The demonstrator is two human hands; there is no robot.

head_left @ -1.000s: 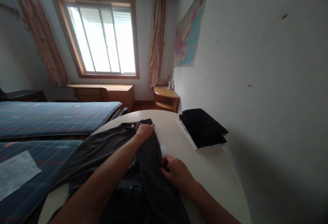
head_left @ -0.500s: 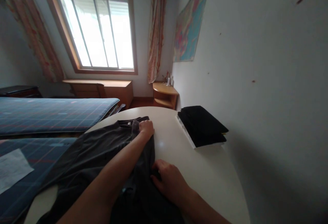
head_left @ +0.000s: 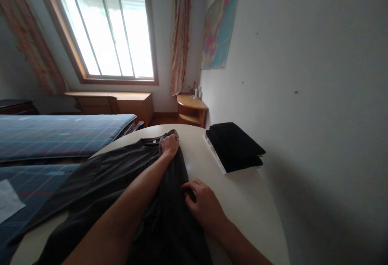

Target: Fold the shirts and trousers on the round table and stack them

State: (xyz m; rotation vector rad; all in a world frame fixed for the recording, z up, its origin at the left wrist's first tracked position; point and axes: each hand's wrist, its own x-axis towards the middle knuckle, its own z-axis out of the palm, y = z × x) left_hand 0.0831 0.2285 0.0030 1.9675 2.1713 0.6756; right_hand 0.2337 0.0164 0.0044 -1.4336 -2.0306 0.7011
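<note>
A dark grey long-sleeved shirt is spread over a round white table, its neckline with a small label at the far side. Up by the collar, my left hand is closed on the shirt's right shoulder, where the cloth is bunched and folded over. My left forearm crosses above the shirt. My right hand is at the shirt's right side edge, thumb and index finger curled round the dark cloth. Part of the shirt's lower end runs out of view.
Right of the shirt, a stack of folded black cloth lies on a white board near the wall. Plaid mattresses with a white paper are at the left. Beyond the table stands a corner shelf.
My left hand has lifted the shirt's shoulder cloth slightly and shifted it away. My right hand has moved a little forward along the side edge. The camera view has turned slightly right.
</note>
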